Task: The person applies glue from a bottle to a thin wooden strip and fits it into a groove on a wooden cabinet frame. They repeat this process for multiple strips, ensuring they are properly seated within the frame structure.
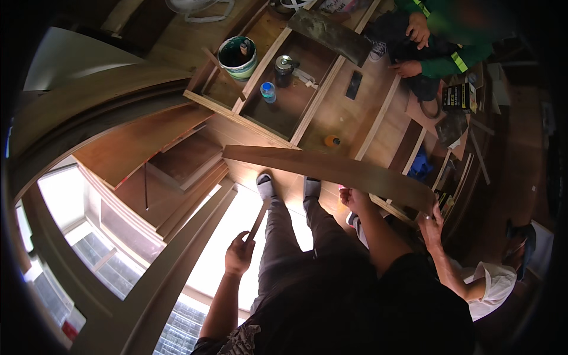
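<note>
Left hand (239, 253), left of the long wooden board (331, 168) and lower in the view: fingers clenched on the lower end of a thin wooden strip (258, 220), which slants up toward the board without reaching it. Grey-trousered legs and two socked feet (266, 186) lie between this hand and the board.

The board runs across mid-view, dark brown, slightly bowed by the lens, above the wooden floor.

Right hand (354, 200), just under the board near its middle-right: fingers curled up against the board's lower edge, grasping it.

Further right, a co-worker's hand (431, 223) in a white sleeve sits at the board's right end; its grip cannot be made out.

Above the board: an open wooden frame (307, 97) lying flat, holding a white bucket (237, 57), a metal flask (284, 68) and a small blue-capped bottle (268, 91). Up right of it, a person in a green sleeve (458, 59).
</note>
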`<state>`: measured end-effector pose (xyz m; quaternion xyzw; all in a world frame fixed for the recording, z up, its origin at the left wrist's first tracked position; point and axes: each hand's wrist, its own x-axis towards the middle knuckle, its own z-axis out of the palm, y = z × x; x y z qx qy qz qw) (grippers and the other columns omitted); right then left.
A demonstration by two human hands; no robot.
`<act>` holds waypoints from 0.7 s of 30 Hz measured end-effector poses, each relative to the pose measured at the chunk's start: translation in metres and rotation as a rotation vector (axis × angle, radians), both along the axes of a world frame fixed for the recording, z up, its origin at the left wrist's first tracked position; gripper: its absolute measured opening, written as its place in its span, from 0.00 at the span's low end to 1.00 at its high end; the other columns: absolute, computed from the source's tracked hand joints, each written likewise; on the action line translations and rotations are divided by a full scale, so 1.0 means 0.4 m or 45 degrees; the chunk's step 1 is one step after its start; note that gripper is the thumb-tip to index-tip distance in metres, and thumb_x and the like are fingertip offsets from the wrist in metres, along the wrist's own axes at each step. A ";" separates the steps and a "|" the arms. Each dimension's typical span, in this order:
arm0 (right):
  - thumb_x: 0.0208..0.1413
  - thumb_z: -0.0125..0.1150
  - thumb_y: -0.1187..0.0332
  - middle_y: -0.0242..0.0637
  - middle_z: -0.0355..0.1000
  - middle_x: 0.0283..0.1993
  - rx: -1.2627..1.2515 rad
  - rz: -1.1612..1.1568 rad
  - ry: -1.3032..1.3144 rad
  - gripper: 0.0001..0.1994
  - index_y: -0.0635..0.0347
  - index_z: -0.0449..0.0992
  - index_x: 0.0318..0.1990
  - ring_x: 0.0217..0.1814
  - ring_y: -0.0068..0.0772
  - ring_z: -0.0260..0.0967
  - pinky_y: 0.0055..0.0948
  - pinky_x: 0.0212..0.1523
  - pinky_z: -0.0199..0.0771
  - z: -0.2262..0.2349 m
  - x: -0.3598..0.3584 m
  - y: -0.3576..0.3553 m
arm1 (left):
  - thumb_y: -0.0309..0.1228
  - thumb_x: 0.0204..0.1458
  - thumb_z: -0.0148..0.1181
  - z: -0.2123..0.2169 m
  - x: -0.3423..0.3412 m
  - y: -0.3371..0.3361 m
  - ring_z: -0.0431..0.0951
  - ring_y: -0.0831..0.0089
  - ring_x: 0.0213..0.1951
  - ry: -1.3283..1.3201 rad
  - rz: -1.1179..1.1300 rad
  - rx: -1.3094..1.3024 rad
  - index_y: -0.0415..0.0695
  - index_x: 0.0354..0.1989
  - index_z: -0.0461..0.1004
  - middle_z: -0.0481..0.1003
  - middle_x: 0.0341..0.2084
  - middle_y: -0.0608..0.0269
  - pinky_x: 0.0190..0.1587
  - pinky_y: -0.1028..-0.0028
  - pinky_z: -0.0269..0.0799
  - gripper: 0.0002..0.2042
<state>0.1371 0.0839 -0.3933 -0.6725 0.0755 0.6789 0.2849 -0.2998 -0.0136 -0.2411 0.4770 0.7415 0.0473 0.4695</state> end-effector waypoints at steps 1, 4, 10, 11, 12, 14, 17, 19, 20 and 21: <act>0.66 0.55 0.48 0.37 0.73 0.27 0.013 -0.076 0.026 0.18 0.55 0.74 0.39 0.28 0.32 0.71 0.33 0.32 0.73 -0.035 0.019 0.019 | 0.36 0.57 0.62 -0.039 0.011 0.010 0.81 0.58 0.33 -0.011 -0.062 -0.028 0.50 0.58 0.72 0.78 0.31 0.57 0.38 0.62 0.77 0.20; 0.67 0.53 0.48 0.40 0.74 0.31 0.073 -0.303 0.156 0.20 0.58 0.74 0.39 0.32 0.35 0.72 0.34 0.34 0.75 -0.124 0.033 0.126 | 0.29 0.54 0.59 -0.150 0.034 0.057 0.80 0.57 0.33 -0.041 -0.149 0.070 0.51 0.60 0.70 0.77 0.33 0.55 0.39 0.61 0.76 0.23; 0.67 0.49 0.42 0.49 0.73 0.35 0.003 -0.609 -0.001 0.26 0.61 0.70 0.45 0.36 0.42 0.73 0.38 0.34 0.78 -0.388 0.104 0.249 | 0.30 0.54 0.56 -0.310 0.142 0.206 0.80 0.55 0.38 -0.124 -0.303 0.142 0.54 0.61 0.68 0.75 0.39 0.57 0.40 0.57 0.78 0.23; 0.66 0.50 0.41 0.51 0.73 0.37 -0.050 -0.603 -0.014 0.27 0.61 0.69 0.47 0.38 0.44 0.73 0.38 0.35 0.78 -0.413 0.092 0.262 | 0.30 0.54 0.56 -0.320 0.155 0.215 0.79 0.56 0.37 -0.105 -0.237 0.120 0.53 0.60 0.69 0.75 0.38 0.58 0.39 0.58 0.78 0.22; 0.65 0.51 0.39 0.52 0.72 0.38 -0.101 -0.598 -0.029 0.29 0.61 0.68 0.49 0.39 0.45 0.73 0.38 0.36 0.79 -0.435 0.081 0.273 | 0.30 0.54 0.57 -0.328 0.166 0.223 0.79 0.57 0.37 -0.109 -0.248 0.123 0.53 0.60 0.69 0.75 0.38 0.58 0.39 0.59 0.77 0.22; 0.63 0.53 0.38 0.55 0.71 0.42 -0.174 -0.615 0.029 0.32 0.62 0.65 0.53 0.40 0.47 0.73 0.39 0.36 0.80 -0.470 0.057 0.290 | 0.31 0.54 0.57 -0.336 0.182 0.234 0.79 0.58 0.36 -0.113 -0.270 0.125 0.53 0.60 0.70 0.75 0.37 0.58 0.38 0.60 0.77 0.22; 0.61 0.55 0.36 0.58 0.68 0.47 -0.212 -0.674 0.200 0.36 0.63 0.60 0.57 0.37 0.50 0.72 0.40 0.36 0.81 -0.500 0.034 0.336 | 0.33 0.56 0.58 -0.320 0.223 0.268 0.79 0.58 0.34 -0.108 -0.271 0.074 0.54 0.61 0.70 0.75 0.37 0.59 0.38 0.61 0.77 0.22; 0.59 0.55 0.35 0.59 0.67 0.50 -0.227 -0.716 0.269 0.37 0.63 0.63 0.57 0.37 0.49 0.72 0.39 0.38 0.82 -0.527 0.036 0.359 | 0.33 0.57 0.57 -0.325 0.251 0.288 0.80 0.56 0.36 -0.120 -0.289 0.023 0.55 0.62 0.69 0.75 0.40 0.58 0.39 0.59 0.77 0.22; 0.59 0.56 0.35 0.61 0.66 0.51 -0.159 -0.682 0.329 0.37 0.64 0.65 0.56 0.37 0.48 0.73 0.39 0.38 0.82 -0.536 0.039 0.358 | 0.33 0.57 0.57 -0.330 0.265 0.297 0.80 0.55 0.37 -0.138 -0.295 0.019 0.55 0.62 0.69 0.75 0.40 0.58 0.40 0.58 0.77 0.22; 0.59 0.57 0.35 0.62 0.65 0.53 -0.089 -0.636 0.400 0.36 0.64 0.66 0.55 0.37 0.48 0.73 0.39 0.39 0.82 -0.553 0.037 0.364 | 0.33 0.57 0.57 -0.331 0.276 0.314 0.80 0.53 0.38 -0.145 -0.290 0.022 0.55 0.62 0.69 0.75 0.41 0.57 0.40 0.57 0.77 0.22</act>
